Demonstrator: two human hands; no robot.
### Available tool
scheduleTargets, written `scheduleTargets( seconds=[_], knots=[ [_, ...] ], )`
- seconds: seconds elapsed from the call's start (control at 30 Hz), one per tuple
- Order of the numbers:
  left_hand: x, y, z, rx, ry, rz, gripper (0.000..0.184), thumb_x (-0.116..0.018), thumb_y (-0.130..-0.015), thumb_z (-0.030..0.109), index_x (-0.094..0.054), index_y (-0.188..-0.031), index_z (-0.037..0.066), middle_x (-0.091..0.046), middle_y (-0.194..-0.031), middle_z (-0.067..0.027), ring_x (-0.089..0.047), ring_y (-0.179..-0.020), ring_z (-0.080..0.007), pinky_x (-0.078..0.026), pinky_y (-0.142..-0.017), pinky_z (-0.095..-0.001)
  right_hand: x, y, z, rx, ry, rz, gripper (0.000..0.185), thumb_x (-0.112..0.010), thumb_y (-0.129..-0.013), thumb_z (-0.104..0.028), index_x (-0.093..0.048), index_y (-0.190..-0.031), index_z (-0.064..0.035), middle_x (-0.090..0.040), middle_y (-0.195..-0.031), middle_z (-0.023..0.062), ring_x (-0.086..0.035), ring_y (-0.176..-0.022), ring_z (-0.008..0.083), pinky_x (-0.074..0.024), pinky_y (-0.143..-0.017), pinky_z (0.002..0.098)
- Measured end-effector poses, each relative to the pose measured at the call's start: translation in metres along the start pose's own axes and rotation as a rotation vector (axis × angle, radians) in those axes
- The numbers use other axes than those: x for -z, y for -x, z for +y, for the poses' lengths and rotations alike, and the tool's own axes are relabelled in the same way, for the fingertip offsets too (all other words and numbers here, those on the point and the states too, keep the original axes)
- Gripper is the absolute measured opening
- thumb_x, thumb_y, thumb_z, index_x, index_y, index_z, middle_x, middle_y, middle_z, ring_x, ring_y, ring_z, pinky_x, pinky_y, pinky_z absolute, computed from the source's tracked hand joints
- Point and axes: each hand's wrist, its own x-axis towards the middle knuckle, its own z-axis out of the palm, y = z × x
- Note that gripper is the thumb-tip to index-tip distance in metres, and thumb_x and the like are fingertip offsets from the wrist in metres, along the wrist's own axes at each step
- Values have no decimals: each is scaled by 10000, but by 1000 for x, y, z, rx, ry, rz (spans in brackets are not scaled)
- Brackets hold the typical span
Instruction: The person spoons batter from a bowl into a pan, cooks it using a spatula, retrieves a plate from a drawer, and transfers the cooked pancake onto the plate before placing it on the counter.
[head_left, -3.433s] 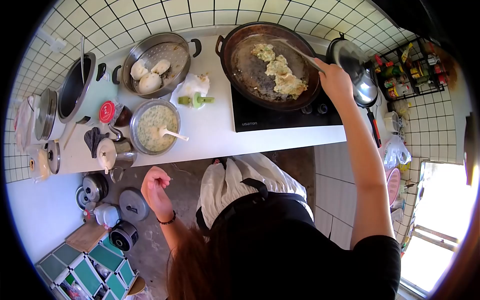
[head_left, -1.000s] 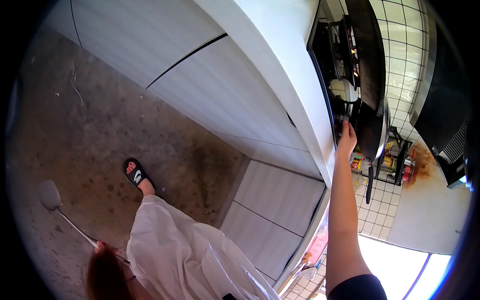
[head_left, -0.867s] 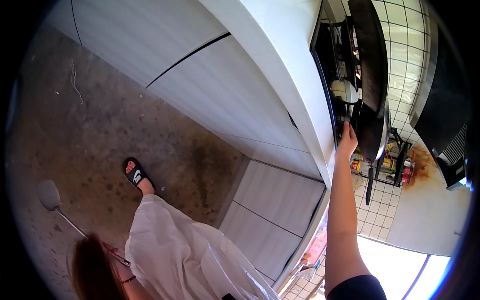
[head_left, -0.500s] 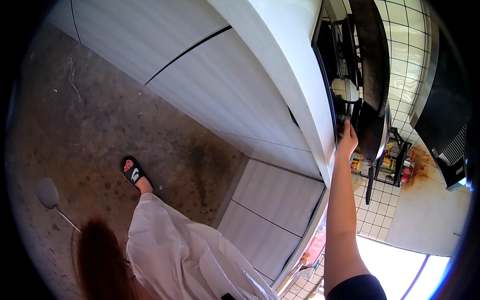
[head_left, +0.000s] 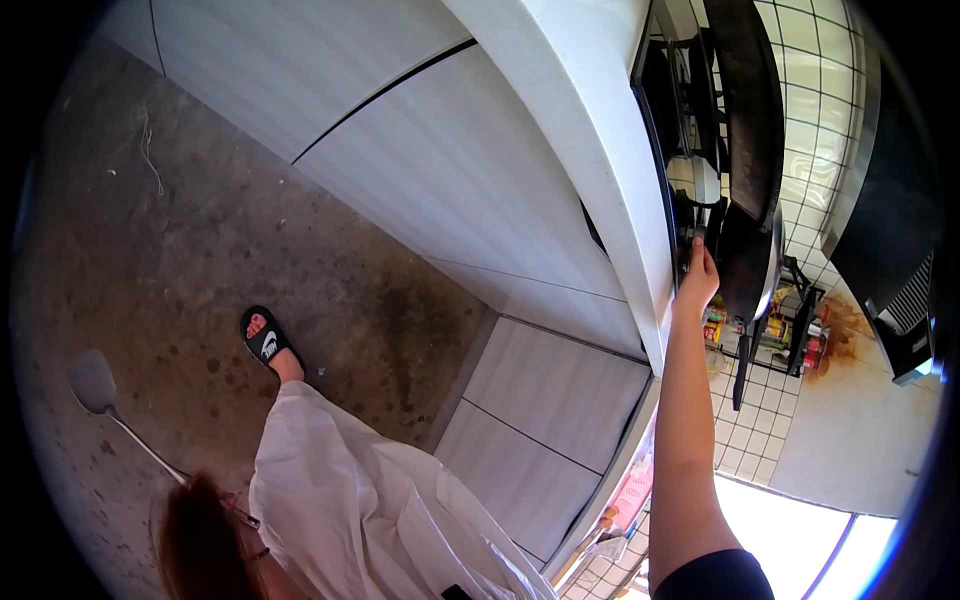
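My right hand [head_left: 699, 276] reaches to the front of the black stove [head_left: 655, 130], its fingers closed on a control knob [head_left: 697, 234] under the pans. Above the burner sits the large dark pan [head_left: 752, 110], seen from its side. A second pan with a black handle [head_left: 741, 372] is beside it. At the lower left, my left hand [head_left: 236, 505] is wrapped round the handle of a metal spatula [head_left: 93, 380], held low over the floor. Hair hides part of that hand.
White cabinet fronts [head_left: 450, 180] run below the white countertop [head_left: 570, 90]. A range hood [head_left: 890, 230] hangs at the right. Bottles and jars stand in a black rack [head_left: 800, 330] by the tiled wall. A foot in a black slipper [head_left: 268, 338] is on the concrete floor [head_left: 200, 250].
Since the oldest frame the view has swung from the countertop to floor and stove side. My right hand has moved from the spatula to the knob; the spatula is now in my left hand.
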Motion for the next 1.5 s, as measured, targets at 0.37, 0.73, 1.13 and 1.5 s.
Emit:
scheduleTargets(
  seconds=[0.37, 0.73, 1.13, 1.5],
  knots=[
    [-1, 1, -10, 15, 7, 3, 254, -500, -900, 339, -476, -878, 87, -435, -676, -3, -418, -563, -100, -374, -502, -247, 0, -4, 6, -6, -25, 8, 536, -684, -808, -345, -582, -1079, 106, -645, -957, 106, -567, -839, 139, -431, -799, 241],
    [-5, 0, -12, 23, 18, 3, 268, -489, -903, 350, -469, -871, 85, -434, -677, -6, -422, -567, -105, -379, -510, -252, -3, 2, -2, -1, -14, 29, 508, -688, -807, -333, -596, -1065, 94, -647, -943, 94, -563, -826, 134, -431, -780, 242],
    [-4, -3, -13, 28, 17, 10, 284, -478, -906, 362, -462, -863, 82, -433, -678, -9, -426, -571, -110, -384, -519, -258, -4, 0, 3, 0, -82, 34, 463, -689, -808, -323, -613, -1006, 88, -645, -893, 70, -544, -777, 117, -423, -740, 233],
    [-3, -2, -16, 41, 24, 15, 298, -467, -908, 373, -456, -856, 79, -432, -679, -12, -430, -574, -115, -389, -527, -263, -5, 2, 0, -2, -93, 21, 452, -686, -810, -327, -618, -997, 79, -642, -868, 67, -544, -764, 116, -426, -730, 232]
  ],
)
